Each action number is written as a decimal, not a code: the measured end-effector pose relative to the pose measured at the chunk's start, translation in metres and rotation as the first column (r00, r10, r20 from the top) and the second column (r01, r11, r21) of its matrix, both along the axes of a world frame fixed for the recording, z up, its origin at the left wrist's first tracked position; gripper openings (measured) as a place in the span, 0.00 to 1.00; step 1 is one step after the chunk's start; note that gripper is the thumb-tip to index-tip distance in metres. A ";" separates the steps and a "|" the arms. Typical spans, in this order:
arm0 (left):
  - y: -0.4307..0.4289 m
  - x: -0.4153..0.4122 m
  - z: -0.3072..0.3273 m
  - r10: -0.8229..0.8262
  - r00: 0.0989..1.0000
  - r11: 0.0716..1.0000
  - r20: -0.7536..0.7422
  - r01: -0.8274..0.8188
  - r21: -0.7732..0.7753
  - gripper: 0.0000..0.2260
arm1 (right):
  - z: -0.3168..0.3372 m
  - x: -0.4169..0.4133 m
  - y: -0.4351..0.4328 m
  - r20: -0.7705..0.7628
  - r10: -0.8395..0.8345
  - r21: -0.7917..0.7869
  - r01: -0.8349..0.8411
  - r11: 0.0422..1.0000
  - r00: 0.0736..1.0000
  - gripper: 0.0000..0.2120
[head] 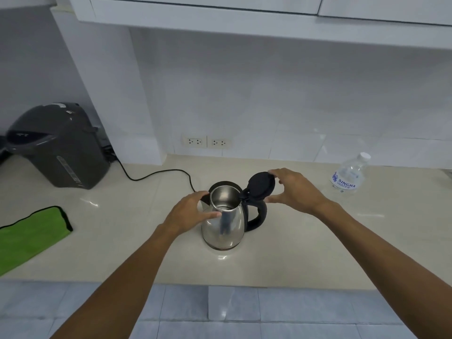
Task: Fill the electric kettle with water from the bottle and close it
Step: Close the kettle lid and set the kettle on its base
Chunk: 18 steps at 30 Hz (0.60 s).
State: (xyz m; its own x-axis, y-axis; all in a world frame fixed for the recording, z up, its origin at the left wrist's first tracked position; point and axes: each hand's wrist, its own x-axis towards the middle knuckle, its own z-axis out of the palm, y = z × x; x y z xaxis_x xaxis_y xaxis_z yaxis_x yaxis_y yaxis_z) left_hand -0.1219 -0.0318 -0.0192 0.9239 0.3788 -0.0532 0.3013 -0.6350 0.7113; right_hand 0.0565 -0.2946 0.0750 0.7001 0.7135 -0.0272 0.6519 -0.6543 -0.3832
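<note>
A steel electric kettle (228, 231) with a black handle stands in the middle of the beige counter. Its black lid (261, 184) is hinged up and its mouth is uncovered. My left hand (189, 211) rests against the kettle's left side near the rim, thumb and fingers around the body. My right hand (297, 190) holds the raised lid, fingertips on its top edge and thumb below it. A clear plastic water bottle (348, 174) with a white cap and blue label stands at the right, apart from both hands, its cap on.
A dark grey hot-water dispenser (58, 145) stands at the back left, with a black cord (156, 173) running along the counter toward the kettle. A green cloth (31, 234) lies at the left edge. Wall sockets (206, 142) sit behind the kettle. The counter's front edge (220, 285) is near me.
</note>
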 end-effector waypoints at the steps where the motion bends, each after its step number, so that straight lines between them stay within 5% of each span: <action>1: 0.001 0.000 -0.001 -0.003 1.000 1.000 0.003 0.003 -0.006 0.36 | 0.002 0.002 0.002 -0.011 0.025 -0.003 -0.025 1.000 1.000 0.40; 18: 0.010 0.001 -0.011 0.011 0.999 0.999 -0.043 -0.013 -0.041 0.41 | 0.009 0.003 0.080 -0.172 0.349 -0.029 -0.359 0.933 0.921 0.42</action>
